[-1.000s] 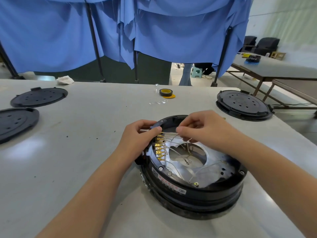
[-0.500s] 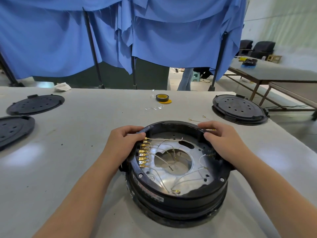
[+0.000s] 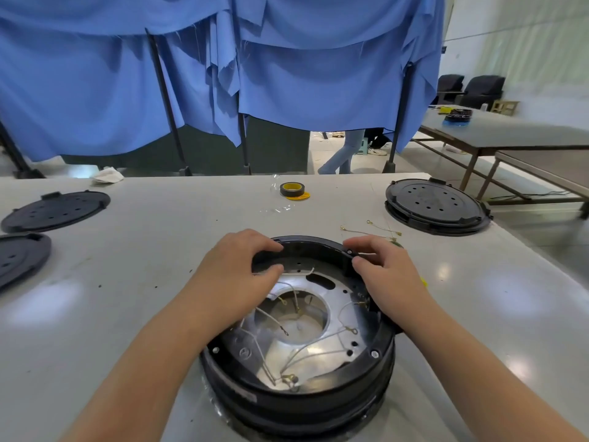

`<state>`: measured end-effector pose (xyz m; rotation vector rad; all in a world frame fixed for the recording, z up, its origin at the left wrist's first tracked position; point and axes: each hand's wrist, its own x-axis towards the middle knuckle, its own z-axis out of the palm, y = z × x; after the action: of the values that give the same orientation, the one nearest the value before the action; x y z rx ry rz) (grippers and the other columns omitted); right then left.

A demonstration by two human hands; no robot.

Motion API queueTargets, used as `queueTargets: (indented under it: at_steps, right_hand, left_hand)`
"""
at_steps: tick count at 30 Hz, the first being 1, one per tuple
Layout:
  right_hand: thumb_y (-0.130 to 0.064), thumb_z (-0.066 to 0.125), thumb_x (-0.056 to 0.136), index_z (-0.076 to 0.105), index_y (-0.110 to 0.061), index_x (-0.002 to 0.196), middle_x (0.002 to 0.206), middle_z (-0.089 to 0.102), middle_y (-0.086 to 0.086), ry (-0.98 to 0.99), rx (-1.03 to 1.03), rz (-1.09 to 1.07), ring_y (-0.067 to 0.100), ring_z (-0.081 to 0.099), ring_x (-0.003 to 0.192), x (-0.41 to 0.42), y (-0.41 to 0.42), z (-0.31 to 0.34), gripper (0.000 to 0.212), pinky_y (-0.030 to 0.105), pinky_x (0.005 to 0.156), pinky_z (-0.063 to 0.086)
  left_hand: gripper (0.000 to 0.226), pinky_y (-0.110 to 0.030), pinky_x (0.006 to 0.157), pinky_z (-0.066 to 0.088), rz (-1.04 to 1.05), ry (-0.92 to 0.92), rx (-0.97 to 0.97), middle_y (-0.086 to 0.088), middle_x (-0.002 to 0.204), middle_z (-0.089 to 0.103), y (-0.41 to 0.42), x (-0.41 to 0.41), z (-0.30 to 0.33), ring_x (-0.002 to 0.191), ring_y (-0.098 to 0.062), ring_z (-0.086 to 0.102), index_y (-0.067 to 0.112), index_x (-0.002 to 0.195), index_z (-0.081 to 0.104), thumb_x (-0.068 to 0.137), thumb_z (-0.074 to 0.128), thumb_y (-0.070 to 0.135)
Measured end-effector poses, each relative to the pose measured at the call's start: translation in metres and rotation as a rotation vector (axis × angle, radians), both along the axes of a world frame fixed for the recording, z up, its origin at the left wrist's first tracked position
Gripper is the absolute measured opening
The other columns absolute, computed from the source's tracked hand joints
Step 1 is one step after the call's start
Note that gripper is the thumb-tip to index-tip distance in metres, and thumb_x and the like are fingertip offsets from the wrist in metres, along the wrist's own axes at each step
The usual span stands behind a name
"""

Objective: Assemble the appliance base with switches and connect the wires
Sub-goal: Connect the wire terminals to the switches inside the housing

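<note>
Our left hand [image 3: 237,269] curls over the far left part of the appliance base [image 3: 299,362], fingers hooked over the black rim and thumb pressed inside it, so it grips the rim. Our right hand [image 3: 387,275] does the same on the far right part, fingers bent round the rim's edge next to a small screw; it may also pinch a thin wire there, though the view is too blurred for us to be sure. The base thus sits between the two hands and reaches from them back toward us, resting on the bench [image 3: 143,282] with its open side up.

Inside it we see a shiny metal plate [image 3: 306,355] with a round hole in the middle, and several pale wires [image 3: 264,352] lying loose across the plate, some ending in small ring terminals. One bundle of wire ends meets at the near edge of the plate.

Just beyond the right hand, a few loose wires [image 3: 371,231] lie on the bench. Farther off stands a tape roll [image 3: 292,189], black with a yellow core. A stack of black round covers [image 3: 436,204] sits at the far right, well apart from the base, and two more black covers [image 3: 55,210] lie at the far left. Blue cloth [image 3: 287,74] hangs behind the bench.
</note>
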<state>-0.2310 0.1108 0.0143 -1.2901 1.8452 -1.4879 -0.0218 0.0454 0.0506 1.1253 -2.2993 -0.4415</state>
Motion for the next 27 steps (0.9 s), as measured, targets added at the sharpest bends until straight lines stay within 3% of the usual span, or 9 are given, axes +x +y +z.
queueTargets:
  at_steps: [3,6,10,14,22,25,27]
  right_hand:
    - [-0.006,0.049,0.090,0.068,-0.028,0.102,0.094,0.068,-0.013,-0.019,-0.010,-0.013,0.001,0.063,0.087,-0.001,-0.001,-0.001,0.031,0.006,0.062,0.045]
    - [-0.006,0.046,0.091,0.068,-0.024,0.105,0.099,0.067,-0.013,-0.026,-0.019,-0.027,0.001,0.062,0.090,-0.002,-0.002,-0.002,0.032,0.013,0.071,0.046]
    - [-0.003,0.041,0.091,0.067,-0.021,0.104,0.103,0.068,-0.009,-0.099,-0.071,-0.038,0.011,0.062,0.104,-0.001,-0.002,-0.003,0.034,0.032,0.094,0.049]
    - [-0.002,0.040,0.091,0.066,-0.023,0.101,0.101,0.069,-0.008,-0.127,-0.095,-0.047,0.012,0.062,0.105,0.000,-0.002,-0.004,0.035,0.039,0.098,0.048]
    - [-0.003,0.041,0.091,0.066,-0.023,0.102,0.103,0.068,-0.009,-0.109,-0.097,-0.034,0.008,0.061,0.105,0.002,-0.009,-0.006,0.034,0.035,0.097,0.048]
    - [-0.007,0.044,0.091,0.068,-0.024,0.100,0.102,0.067,-0.012,-0.030,-0.064,0.015,0.003,0.060,0.101,0.002,-0.017,-0.004,0.030,0.021,0.089,0.048]
    - [-0.013,0.049,0.091,0.069,-0.030,0.087,0.091,0.068,-0.015,0.054,-0.023,0.056,-0.001,0.062,0.090,-0.008,-0.025,0.001,0.026,0.012,0.077,0.046]
  left_hand:
    - [0.020,-0.014,0.087,0.042,-0.136,-0.040,0.100,0.026,0.103,0.063,0.010,-0.007,0.004,0.100,0.008,0.055,0.038,0.104,0.067,0.084,0.066,0.032]
    - [0.018,-0.007,0.079,0.040,-0.234,-0.097,0.165,0.028,0.098,0.062,0.017,-0.023,0.008,0.095,0.014,0.053,0.040,0.101,0.067,0.084,0.065,0.035]
    - [0.023,-0.018,0.089,0.044,-0.279,-0.223,0.106,0.020,0.108,0.059,0.019,-0.051,0.015,0.102,0.001,0.054,0.031,0.112,0.065,0.090,0.059,0.035]
    - [0.015,-0.030,0.083,0.053,-0.390,-0.217,0.202,0.013,0.092,0.068,0.026,-0.068,0.014,0.089,-0.004,0.063,0.025,0.093,0.069,0.085,0.065,0.037]
    - [0.015,-0.035,0.081,0.054,-0.418,-0.136,0.228,0.009,0.084,0.069,0.020,-0.070,0.007,0.081,-0.005,0.064,0.022,0.088,0.069,0.081,0.073,0.035]
    - [0.015,-0.037,0.080,0.054,-0.414,-0.113,0.282,0.006,0.081,0.070,0.014,-0.066,0.006,0.079,-0.007,0.065,0.022,0.088,0.068,0.081,0.073,0.035]
    - [0.016,-0.035,0.079,0.054,-0.401,-0.123,0.293,0.007,0.082,0.070,0.011,-0.064,0.005,0.079,-0.007,0.065,0.024,0.089,0.067,0.082,0.071,0.038]
